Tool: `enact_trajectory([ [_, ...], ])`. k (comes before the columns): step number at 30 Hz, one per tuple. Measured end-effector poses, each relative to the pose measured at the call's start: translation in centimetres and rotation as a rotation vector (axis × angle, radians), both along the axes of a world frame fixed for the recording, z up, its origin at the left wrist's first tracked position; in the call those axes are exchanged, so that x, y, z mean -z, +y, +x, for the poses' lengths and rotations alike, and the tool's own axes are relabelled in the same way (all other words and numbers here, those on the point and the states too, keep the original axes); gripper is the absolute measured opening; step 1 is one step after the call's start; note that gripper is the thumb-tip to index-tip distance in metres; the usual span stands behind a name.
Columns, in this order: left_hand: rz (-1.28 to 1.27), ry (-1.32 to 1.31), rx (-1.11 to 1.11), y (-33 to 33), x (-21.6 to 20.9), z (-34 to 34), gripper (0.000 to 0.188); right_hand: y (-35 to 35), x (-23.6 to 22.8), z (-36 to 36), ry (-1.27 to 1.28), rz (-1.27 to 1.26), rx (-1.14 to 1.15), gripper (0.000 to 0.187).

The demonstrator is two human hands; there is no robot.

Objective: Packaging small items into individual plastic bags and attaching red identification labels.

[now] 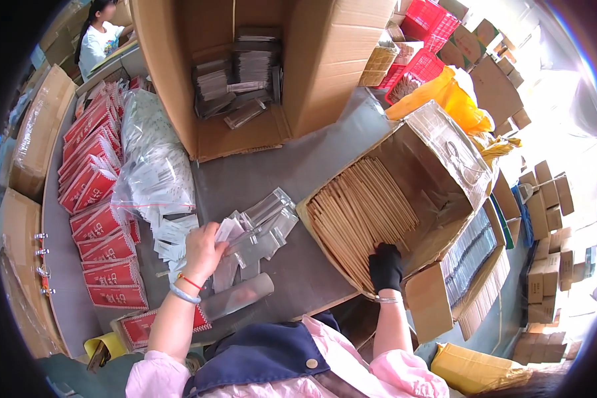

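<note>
My left hand [204, 252], with a red cord and a pale bangle at the wrist, is closed at the near-left edge of a loose pile of clear plastic packets [262, 232]. Its fingertips pinch one of the packets. In a black glove, my right hand [386, 266] reaches into an open carton [438, 179] on the right. It touches the near end of a tight row of thin brown sticks [358, 215], and its fingertips are hidden there. A clear rolled plastic sleeve [239, 296] lies just in front of the packets.
Red-and-white packets [99, 229] line the table's left side, beside a clear bag [156, 159] of small white sachets. A tall carton [331, 60] at the back holds stacked clear-wrapped packs [255, 66]. Another carton [471, 259] stands at right. A person [99, 40] is at far left.
</note>
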State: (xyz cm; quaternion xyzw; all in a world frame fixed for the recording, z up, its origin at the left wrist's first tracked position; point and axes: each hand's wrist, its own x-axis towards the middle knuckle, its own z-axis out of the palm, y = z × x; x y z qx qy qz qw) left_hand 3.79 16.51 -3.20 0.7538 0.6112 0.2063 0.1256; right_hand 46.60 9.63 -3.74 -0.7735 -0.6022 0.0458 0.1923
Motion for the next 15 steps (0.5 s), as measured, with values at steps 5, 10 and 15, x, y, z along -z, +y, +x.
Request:
enact_trajectory([
  [5, -0.295, -0.270, 0.061, -4.4, -4.8, -0.2, 0.026, -0.3, 1.0, 0.0, -0.037, -0.114, 0.056, 0.017],
  [10, -0.228, 0.056, 0.176, -11.5, -3.5, -1.4, 0.036, -0.1, 0.1, 0.0, 0.329, -0.001, 0.250, 0.012],
  [15, -0.082, -0.072, -0.048, -14.2, -4.3, -2.4, 0.048, 0.1, -2.5, -6.4, 0.181, 0.131, -0.395, 0.009],
])
